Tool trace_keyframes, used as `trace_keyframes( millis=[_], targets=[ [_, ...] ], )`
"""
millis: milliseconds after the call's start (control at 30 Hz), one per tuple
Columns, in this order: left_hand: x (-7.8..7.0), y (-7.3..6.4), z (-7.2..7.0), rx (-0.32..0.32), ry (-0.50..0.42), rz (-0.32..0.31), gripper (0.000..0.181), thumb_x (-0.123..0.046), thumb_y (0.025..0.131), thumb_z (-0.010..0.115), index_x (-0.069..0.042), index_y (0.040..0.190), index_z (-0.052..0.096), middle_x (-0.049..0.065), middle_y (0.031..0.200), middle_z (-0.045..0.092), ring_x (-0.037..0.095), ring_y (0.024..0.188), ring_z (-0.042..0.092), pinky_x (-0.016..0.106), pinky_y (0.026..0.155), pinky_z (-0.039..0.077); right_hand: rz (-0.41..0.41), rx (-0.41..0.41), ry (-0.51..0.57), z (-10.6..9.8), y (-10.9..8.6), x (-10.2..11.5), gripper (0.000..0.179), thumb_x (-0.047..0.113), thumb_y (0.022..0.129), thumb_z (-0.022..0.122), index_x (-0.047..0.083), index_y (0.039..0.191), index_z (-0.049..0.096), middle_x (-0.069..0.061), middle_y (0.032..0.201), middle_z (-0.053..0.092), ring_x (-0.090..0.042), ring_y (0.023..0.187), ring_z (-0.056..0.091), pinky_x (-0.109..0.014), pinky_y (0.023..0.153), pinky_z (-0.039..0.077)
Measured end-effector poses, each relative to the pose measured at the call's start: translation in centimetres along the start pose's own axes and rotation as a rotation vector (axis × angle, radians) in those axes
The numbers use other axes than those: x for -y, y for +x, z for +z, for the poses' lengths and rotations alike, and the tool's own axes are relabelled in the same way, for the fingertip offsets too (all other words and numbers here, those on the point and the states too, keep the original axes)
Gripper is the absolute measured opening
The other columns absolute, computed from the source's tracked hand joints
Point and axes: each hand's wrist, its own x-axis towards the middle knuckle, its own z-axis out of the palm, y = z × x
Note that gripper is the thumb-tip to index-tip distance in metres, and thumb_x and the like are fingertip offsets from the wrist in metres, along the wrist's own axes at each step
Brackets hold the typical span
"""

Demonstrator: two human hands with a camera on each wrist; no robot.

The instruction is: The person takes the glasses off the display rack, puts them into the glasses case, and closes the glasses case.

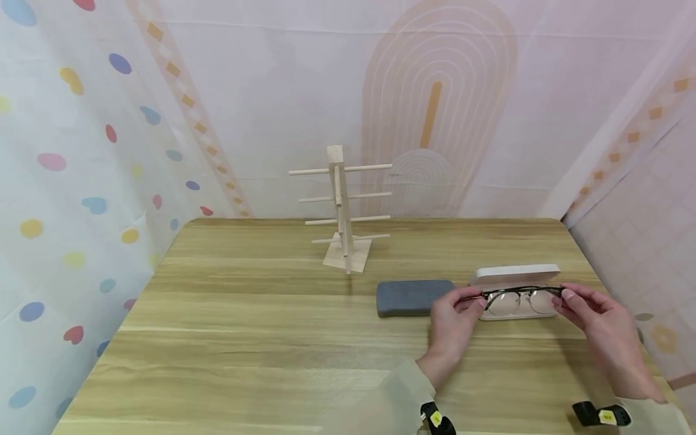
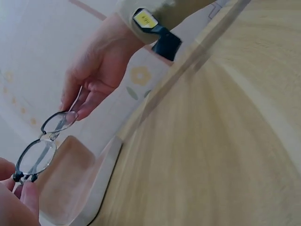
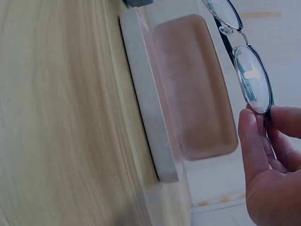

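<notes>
A pair of glasses [image 1: 525, 290] with dark upper rims and clear lenses is held in front of an open white glasses case [image 1: 515, 273]. My left hand [image 1: 455, 323] pinches the frame at its left end. At the other end, my right hand [image 1: 608, 323] grips it between thumb and fingers. The right wrist view shows the thumb and fingers at the outer corner of one lens [image 3: 254, 77]. Pink lining [image 3: 195, 89] shows inside the raised lid. In the left wrist view, a thin temple arm runs into the right hand [image 2: 101, 68].
A grey glasses case [image 1: 412, 298], closed, lies just left of the left hand. Further back on the wooden table [image 1: 244, 344] stands a wooden rack [image 1: 339, 199] with several thin pegs sticking out. Patterned curtains [image 1: 272, 78] hang behind and beside the table.
</notes>
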Motion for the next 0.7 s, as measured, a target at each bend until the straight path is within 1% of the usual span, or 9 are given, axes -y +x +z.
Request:
trace_keyframes(
  millis=[167,233,333,400,500,600,700],
  targets=[
    [0.5,-0.6,0.6,0.031,0.005,-0.006,0.027,0.009,0.088,0.069,0.01,0.114,0.073,0.013,0.106,0.076,0.018,0.101,0.073,0.018,0.085,0.056,0.022,-0.008,-0.001,-0.6,0.4,-0.2,0.015,0.004,0.101,0.064,0.013,0.104,0.075,0.003,0.097,0.075,-0.009,0.088,0.076,-0.02,0.08,0.059],
    [0.7,-0.8,0.8,0.045,0.016,-0.012,0.031,0.009,0.088,0.068,0.011,0.119,0.071,0.014,0.117,0.074,0.021,0.108,0.071,0.019,0.09,0.055,0.03,-0.013,0.0,-0.7,0.6,-0.3,0.016,0.003,0.101,0.064,0.014,0.103,0.075,0.002,0.096,0.075,-0.009,0.088,0.076,-0.019,0.079,0.059],
    [0.8,-1.1,1.1,0.062,0.04,-0.033,0.037,0.008,0.089,0.067,0.01,0.126,0.068,0.015,0.132,0.067,0.021,0.115,0.068,0.02,0.094,0.054,0.036,-0.016,-0.005,-0.8,1.0,-0.5,0.018,0.001,0.101,0.064,0.014,0.1,0.076,0.002,0.094,0.076,-0.009,0.086,0.076,-0.019,0.078,0.059],
    [0.8,-1.1,1.2,0.076,0.081,-0.04,0.042,0.006,0.09,0.066,0.01,0.131,0.065,0.016,0.141,0.062,0.018,0.119,0.065,0.021,0.096,0.053,0.04,-0.014,-0.018,-0.9,1.2,-0.7,0.02,0.0,0.101,0.064,0.015,0.099,0.077,0.003,0.093,0.076,-0.008,0.084,0.076,-0.019,0.078,0.058],
    [0.9,-1.1,1.2,0.097,0.174,-0.048,0.048,0.002,0.09,0.066,0.008,0.137,0.061,0.014,0.148,0.057,0.016,0.124,0.06,0.022,0.101,0.05,0.035,-0.003,-0.064,-1.0,1.6,-0.9,0.024,-0.002,0.101,0.063,0.017,0.098,0.078,0.004,0.092,0.076,-0.006,0.083,0.074,-0.018,0.076,0.059],
    [1.0,-1.1,1.1,0.118,0.297,-0.039,0.052,-0.004,0.09,0.068,0.007,0.14,0.058,0.014,0.149,0.056,0.019,0.134,0.054,0.028,0.113,0.042,0.032,0.001,-0.133,-1.1,1.9,-1.1,0.027,-0.001,0.101,0.063,0.02,0.096,0.078,0.008,0.09,0.075,-0.003,0.081,0.073,-0.016,0.074,0.058],
    [1.2,-0.9,1.2,0.127,0.377,-0.045,0.054,-0.008,0.09,0.069,0.005,0.142,0.058,0.013,0.149,0.056,0.021,0.142,0.047,0.029,0.118,0.035,0.036,0.0,-0.203,-1.3,2.2,-1.3,0.029,0.0,0.101,0.063,0.024,0.093,0.078,0.012,0.09,0.074,0.0,0.079,0.072,-0.015,0.072,0.058]
  ],
)
